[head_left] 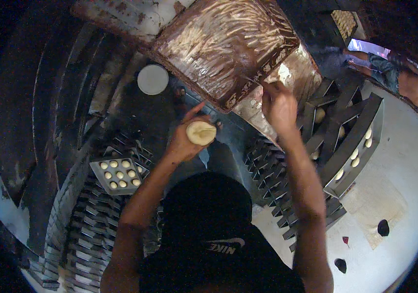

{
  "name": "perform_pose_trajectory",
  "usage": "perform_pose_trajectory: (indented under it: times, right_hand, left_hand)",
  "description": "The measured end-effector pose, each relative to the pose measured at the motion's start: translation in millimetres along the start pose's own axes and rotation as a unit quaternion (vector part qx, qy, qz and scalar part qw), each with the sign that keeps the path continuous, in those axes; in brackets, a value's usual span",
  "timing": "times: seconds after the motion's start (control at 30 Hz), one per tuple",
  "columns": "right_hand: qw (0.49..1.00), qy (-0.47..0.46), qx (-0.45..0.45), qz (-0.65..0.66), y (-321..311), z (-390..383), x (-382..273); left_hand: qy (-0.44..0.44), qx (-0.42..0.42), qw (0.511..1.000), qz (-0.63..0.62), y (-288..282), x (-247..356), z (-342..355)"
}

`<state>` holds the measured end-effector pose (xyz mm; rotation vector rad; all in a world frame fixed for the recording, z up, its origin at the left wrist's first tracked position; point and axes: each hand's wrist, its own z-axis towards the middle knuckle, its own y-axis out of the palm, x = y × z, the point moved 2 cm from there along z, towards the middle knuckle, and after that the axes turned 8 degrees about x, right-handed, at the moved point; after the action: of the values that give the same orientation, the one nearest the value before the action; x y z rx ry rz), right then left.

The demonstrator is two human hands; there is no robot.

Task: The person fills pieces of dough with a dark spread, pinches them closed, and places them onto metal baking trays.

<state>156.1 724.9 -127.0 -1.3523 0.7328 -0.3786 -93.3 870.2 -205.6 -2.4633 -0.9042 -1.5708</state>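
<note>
A round, flattened piece of dough [201, 133] with a dent in its top rests in my left hand [182, 145], whose fingers curl around it from below. Ahead of it lies a wide, shallow tray [189, 89] spread with streaky brown paste [223, 44]. My right hand [281, 108] is at the tray's near right corner, its fingers pinched together. A thin line shows at those fingertips, too faint to name. The dough is apart from the tray.
A round white lid [152, 79] lies left of the tray. Stacked metal pans [89, 234] stand on both sides, the left stack topped by a pan [101, 183] of several dough balls. Further right, a long pan [376, 122] holds dough balls. Another person [389, 73] is at the far right.
</note>
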Motion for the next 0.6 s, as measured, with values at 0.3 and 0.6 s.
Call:
perform_pose_trajectory:
  times: [0.3,0.6]
  right_hand:
    - [0.869,-0.324,-0.279,-0.247,25,93,8]
    - [0.895,-0.183,-0.402,-0.062,60,36,0]
  left_hand:
    - [0.012,0.004,1.000,-0.004,25,-21,14]
    - [-0.027,0.043,0.996,0.070,31,-3,14]
